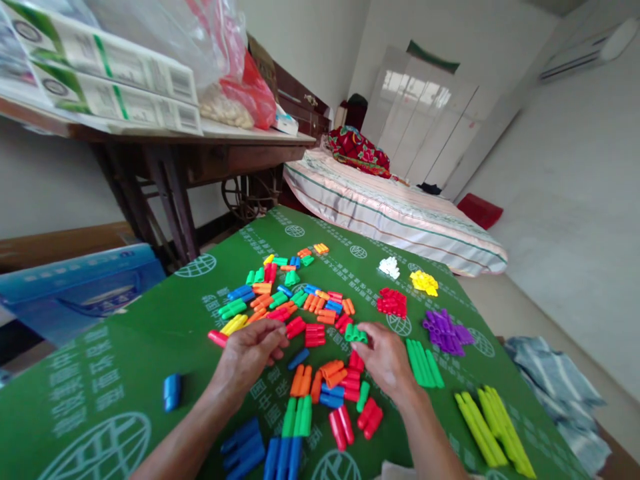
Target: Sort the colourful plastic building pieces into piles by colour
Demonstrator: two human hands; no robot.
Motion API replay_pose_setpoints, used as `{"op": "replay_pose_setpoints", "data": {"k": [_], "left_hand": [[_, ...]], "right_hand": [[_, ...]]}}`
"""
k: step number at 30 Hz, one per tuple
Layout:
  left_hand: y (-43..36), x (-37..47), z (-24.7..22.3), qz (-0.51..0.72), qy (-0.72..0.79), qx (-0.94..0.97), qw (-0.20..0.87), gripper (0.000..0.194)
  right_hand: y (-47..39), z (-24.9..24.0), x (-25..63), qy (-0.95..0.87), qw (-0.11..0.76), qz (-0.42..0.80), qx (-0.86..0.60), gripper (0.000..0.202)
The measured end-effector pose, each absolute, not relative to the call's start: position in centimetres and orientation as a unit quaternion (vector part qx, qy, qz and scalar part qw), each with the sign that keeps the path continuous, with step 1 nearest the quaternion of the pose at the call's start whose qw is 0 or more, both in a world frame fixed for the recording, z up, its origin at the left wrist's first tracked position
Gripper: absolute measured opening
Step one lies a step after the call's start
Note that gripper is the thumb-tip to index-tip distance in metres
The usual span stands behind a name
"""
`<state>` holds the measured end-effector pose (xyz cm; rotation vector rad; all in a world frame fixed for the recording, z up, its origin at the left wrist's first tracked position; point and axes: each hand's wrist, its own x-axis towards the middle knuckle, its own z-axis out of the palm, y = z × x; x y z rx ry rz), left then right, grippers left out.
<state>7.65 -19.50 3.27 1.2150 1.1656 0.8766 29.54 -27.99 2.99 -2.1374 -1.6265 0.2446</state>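
Note:
My right hand (pixel 386 357) is closed on a small cluster of green plastic tube pieces (pixel 355 333), held between thumb and fingers above the table. My left hand (pixel 253 348) has its fingertips pinched together beside red tube pieces (pixel 295 327); what they hold, if anything, is hidden. A single blue piece (pixel 299 359) lies between the hands. Closer to me lie orange pieces (pixel 301 381), joined green tubes (pixel 297 417) with blue ends, and pink-red tubes (pixel 341 428). Beyond the hands spreads a mixed group of blue, green, orange, red and yellow pieces.
On the green table (pixel 165 327), sorted piles of white (pixel 389 268), yellow (pixel 424 283), red (pixel 392 303) and purple pieces (pixel 447 332) sit at right. Long green tubes (pixel 424 363) and lime tubes (pixel 493 427) lie nearer. A bed (pixel 395 210) stands behind, a sewing-machine table (pixel 240 157) at left.

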Motion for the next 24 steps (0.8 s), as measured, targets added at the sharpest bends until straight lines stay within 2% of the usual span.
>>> {"op": "replay_pose_setpoints", "data": {"k": [2,9,24], "left_hand": [[-19.6,7.8,3.2,0.372,0.496,0.522,0.586,0.036],[-19.8,8.1,2.9,0.358,0.494,0.529,0.589,0.034],[-19.6,8.1,2.5,0.349,0.494,0.542,0.584,0.036]], "right_hand": [[-29.9,2.6,32.1,-0.562,0.206,0.057,-0.799,0.030],[-34.8,1.5,39.2,-0.536,0.058,-0.051,-0.841,0.032],[-35.7,0.6,39.8,-0.522,0.072,-0.037,-0.849,0.029]]}}
